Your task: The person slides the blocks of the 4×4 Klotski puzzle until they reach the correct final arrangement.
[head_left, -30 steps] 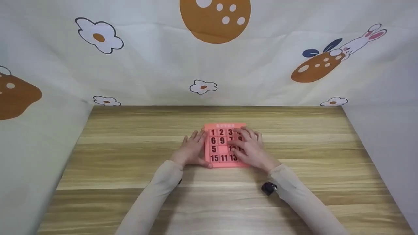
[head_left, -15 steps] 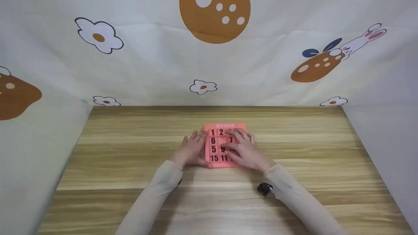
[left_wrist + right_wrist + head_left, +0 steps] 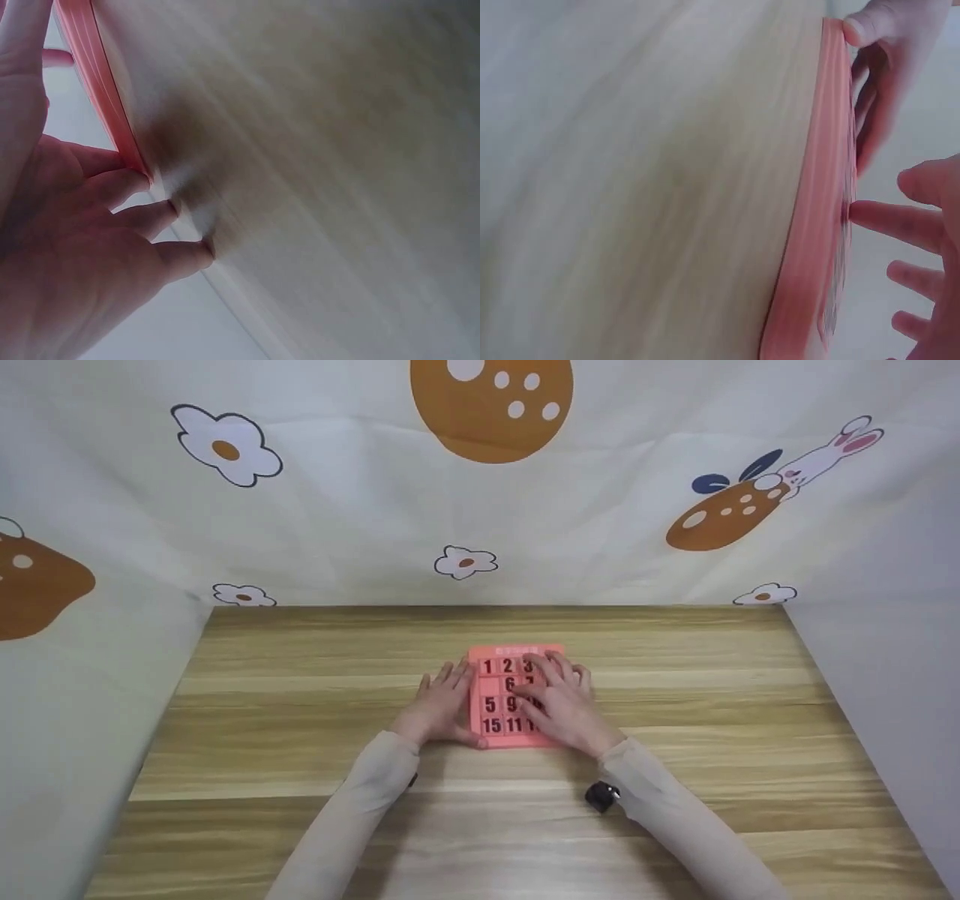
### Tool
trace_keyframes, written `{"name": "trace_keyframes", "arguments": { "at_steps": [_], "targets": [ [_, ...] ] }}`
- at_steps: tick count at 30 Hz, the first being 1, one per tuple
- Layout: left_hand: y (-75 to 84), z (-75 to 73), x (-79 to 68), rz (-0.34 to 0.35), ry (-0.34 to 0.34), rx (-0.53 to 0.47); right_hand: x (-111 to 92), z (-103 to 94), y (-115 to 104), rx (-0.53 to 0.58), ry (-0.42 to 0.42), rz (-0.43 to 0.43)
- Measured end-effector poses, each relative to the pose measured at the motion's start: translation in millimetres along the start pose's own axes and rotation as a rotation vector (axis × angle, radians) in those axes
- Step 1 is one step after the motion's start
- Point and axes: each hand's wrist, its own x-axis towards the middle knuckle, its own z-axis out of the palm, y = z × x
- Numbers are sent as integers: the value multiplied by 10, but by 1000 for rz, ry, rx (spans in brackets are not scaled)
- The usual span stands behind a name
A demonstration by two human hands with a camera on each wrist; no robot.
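Note:
A pink number sliding puzzle [image 3: 500,714] lies flat on the table, its dark numerals facing up. The gap in its tiles is at the left of the second row, with the 6 tile [image 3: 509,685] just right of it. My left hand [image 3: 437,709] rests along the left side, fingers extended by the edge and thumb on the near corner. From the right, my right hand [image 3: 568,705] spreads over the board and covers the right-hand tiles. In the right wrist view its extended index finger [image 3: 896,223] touches the tile face, while the other fingers are raised.
The puzzle sits on a wood-grain table [image 3: 300,645]. A pale patterned cloth [image 3: 360,510] rises behind the table, with more cloth at both sides. A small black device [image 3: 601,796] hangs at the right wrist.
The 9 tile slid down into the gap below it, then the 6 tile slid right, leaving the gap at the far left. My right hand shifted left over the board; the left stayed put.

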Motion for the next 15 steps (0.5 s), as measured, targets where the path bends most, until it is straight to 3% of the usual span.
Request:
{"name": "trace_keyframes", "arguments": {
  "at_steps": [5,7,15],
  "targets": [
    [-12,-4,-18,5,4,10,-39,23,7,70,-75,-156],
    [-10,-6,-24,13,7,15,-41,32,-5,88,-88,-175],
    [23,-27,-32,20,13,8,55,40,-25,49,-115,-30]
  ]
}}
